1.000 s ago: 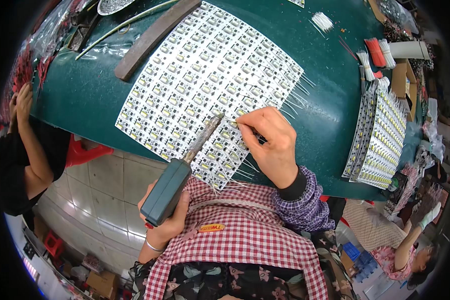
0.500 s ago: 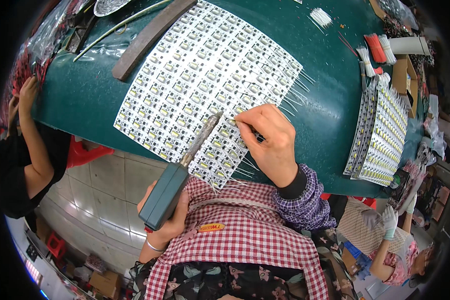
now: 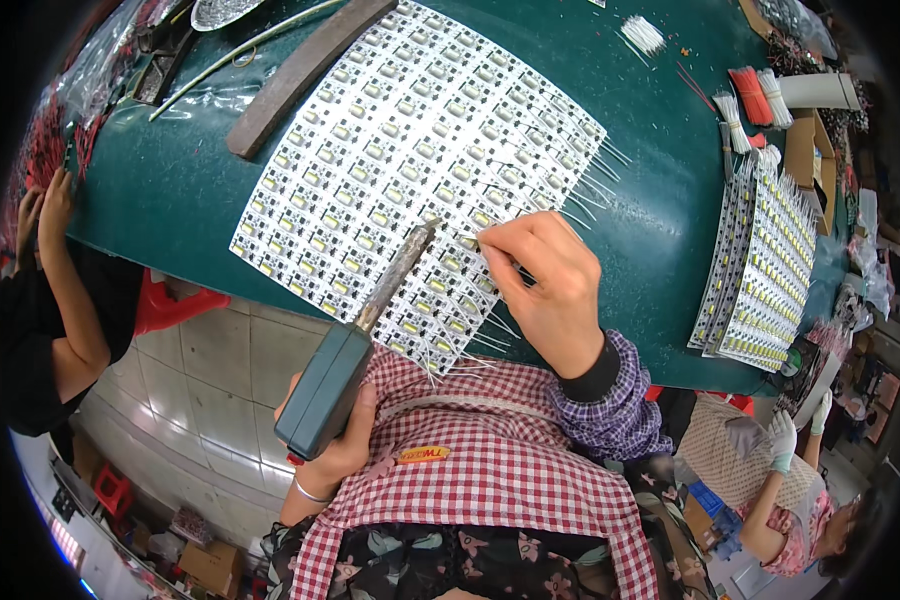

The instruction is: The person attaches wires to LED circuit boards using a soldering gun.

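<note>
My left hand point(image 3: 342, 432) is wrapped round the dark green body of a soldering iron point(image 3: 328, 385). The iron's long metal barrel slants up and to the right, its tip just over a large white panel of small LED circuit boards point(image 3: 370, 165). Just right of that tip, my right hand point(image 3: 548, 275) pinches a thin white wire against the panel, thumb and forefinger together; most of the wire is hidden by the fingers. Many fine white wires point(image 3: 590, 190) stick out along the panel's right side and its near corner.
A dark bar point(image 3: 300, 80) lies along the panel's left edge on the green table point(image 3: 660, 250). Wired panels point(image 3: 770, 270) are stacked at right, below bundles of white and red wires point(image 3: 745, 95). Co-workers' arms point(image 3: 70, 290) show at left, and a gloved hand point(image 3: 782, 440) at right.
The soldering iron's tip has drawn back slightly to the left, away from my right fingertips. My right hand has shifted a little to the right, still pinching.
</note>
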Tool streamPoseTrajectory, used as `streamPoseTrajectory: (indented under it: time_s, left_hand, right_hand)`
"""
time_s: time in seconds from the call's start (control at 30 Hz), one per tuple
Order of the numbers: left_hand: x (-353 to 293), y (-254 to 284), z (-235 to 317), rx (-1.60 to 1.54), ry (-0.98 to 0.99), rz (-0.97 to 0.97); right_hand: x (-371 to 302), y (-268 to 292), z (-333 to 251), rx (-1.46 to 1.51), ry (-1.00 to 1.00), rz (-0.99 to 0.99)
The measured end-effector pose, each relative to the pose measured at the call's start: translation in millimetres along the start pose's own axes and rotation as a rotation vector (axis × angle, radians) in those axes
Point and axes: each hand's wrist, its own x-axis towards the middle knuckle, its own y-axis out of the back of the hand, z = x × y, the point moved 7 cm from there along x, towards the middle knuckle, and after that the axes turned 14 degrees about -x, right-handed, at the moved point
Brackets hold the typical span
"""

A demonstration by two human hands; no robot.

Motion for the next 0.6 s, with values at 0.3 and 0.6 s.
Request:
streamPoseTrajectory:
  time_s: [0.3, 0.6]
  left_hand:
    - [-1.4, 2.4, -2.3, -0.016, -0.026, 0.031]
    - [-2.1, 2.6, -4.7, -0.035, -0.025, 0.0]
  right_hand:
    - [-9.2, 1.6, -21.1, 0.011, -0.027, 0.058]
    - [-17.7, -12.3, -22.3, -0.079, -0.006, 0.123]
